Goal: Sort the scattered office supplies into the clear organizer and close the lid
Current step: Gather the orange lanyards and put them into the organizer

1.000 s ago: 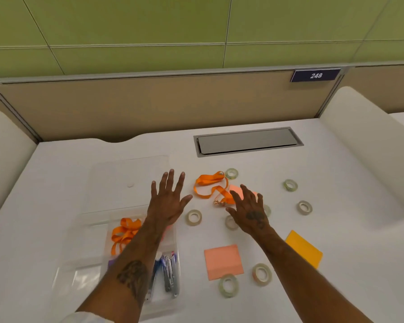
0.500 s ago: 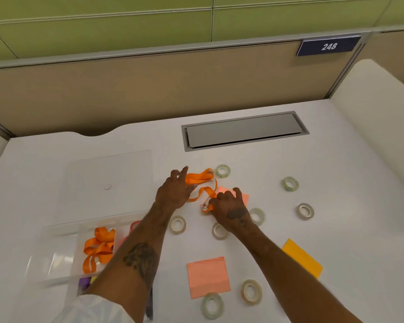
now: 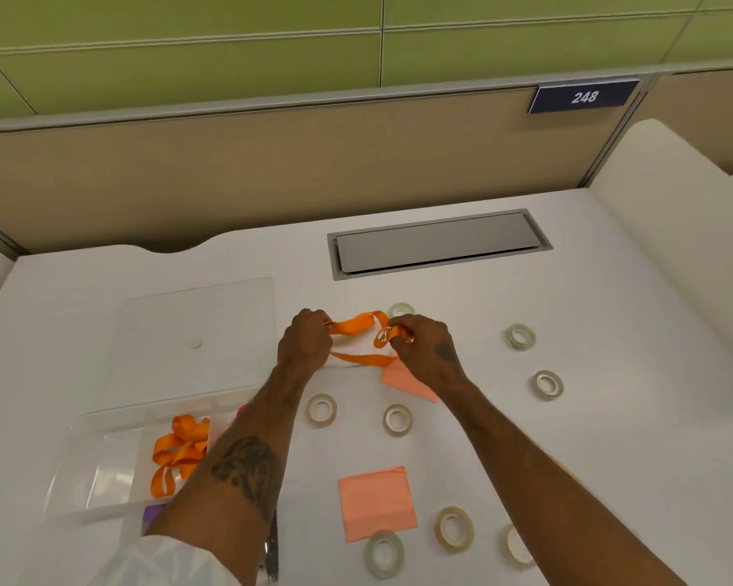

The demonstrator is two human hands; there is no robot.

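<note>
Your left hand and right hand each pinch the flat orange lanyard, fingers clamped on its woven strap. It's mid-desk, by the round tape rolls.

Orange lanyard; salmon sticky pad; white desk; navy plate, white "248".

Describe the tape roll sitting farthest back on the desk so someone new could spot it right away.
Start at the grey cable hatch set into the white desk. Just in front of it, beside the right hand, lies a tape roll. Unlike the other rolls, it sits next to the held orange lanyard.
</note>
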